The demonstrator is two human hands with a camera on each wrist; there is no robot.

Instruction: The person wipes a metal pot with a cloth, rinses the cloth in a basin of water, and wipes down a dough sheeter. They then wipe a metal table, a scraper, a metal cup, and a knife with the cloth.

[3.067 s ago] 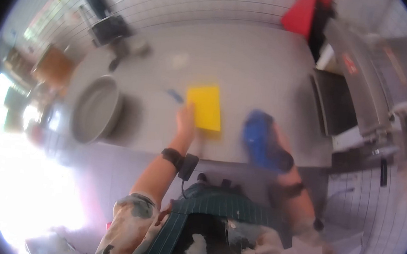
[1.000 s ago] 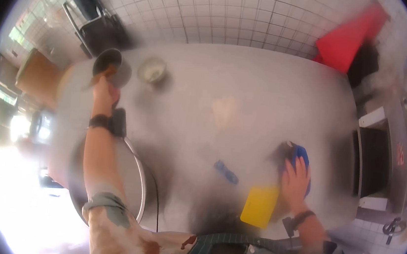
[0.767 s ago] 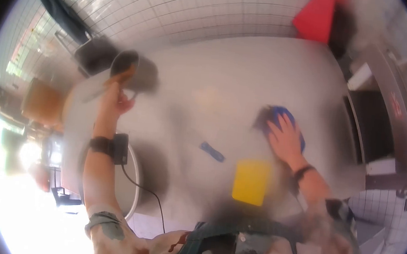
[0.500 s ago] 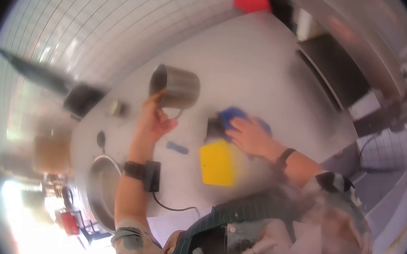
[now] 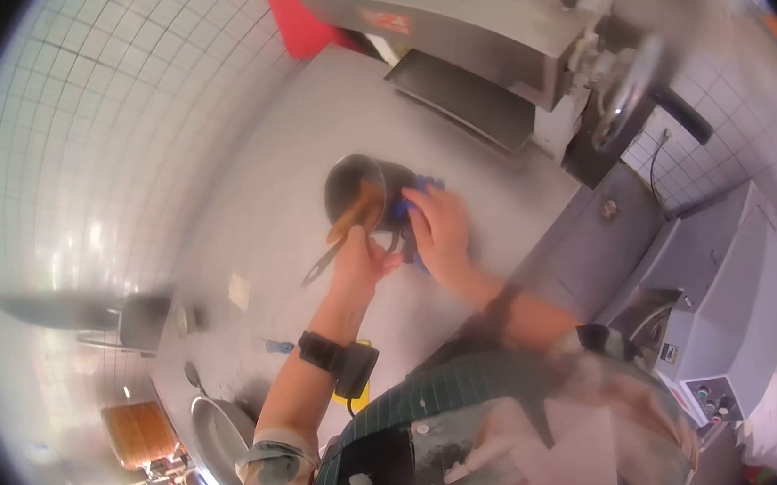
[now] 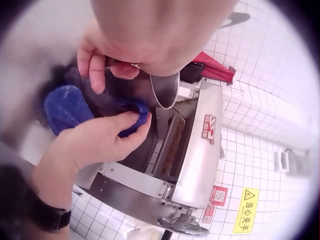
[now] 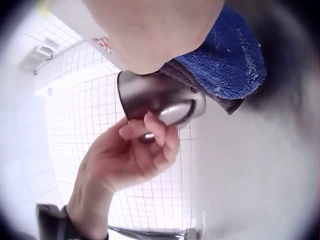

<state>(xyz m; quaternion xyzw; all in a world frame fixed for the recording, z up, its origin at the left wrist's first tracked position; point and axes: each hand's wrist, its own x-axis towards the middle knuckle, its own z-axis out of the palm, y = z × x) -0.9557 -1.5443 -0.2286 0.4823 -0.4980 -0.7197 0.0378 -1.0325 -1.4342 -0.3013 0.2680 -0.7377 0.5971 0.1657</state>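
Observation:
My left hand (image 5: 363,259) grips a steel mug (image 5: 399,185) by its handle, fingers curled round it in the right wrist view. The mug lies on its side, its mouth turned left in the head view. A brown shape (image 5: 369,204) shows in the mouth, and a grey handle-like end (image 5: 318,268) sticks out beyond the hand. My right hand (image 5: 444,234) holds a blue cloth (image 7: 225,55) with a dark underside against the mug's base end. In the left wrist view, thumb and fingers pinch a fold of the cloth.
A steel rolling machine (image 5: 440,25) with a tray and handwheel stands at the table's far side. A blue-handled tool (image 5: 280,348) and a yellow sheet (image 5: 356,392), partly hidden by the forearm, lie nearer. A large round pan (image 5: 221,438) stands at lower left.
My left hand first touched the yellow sheet, then took the mug at far left and brought it rightward to the cloth. My right hand raised the cloth from the table. The head view has turned right.

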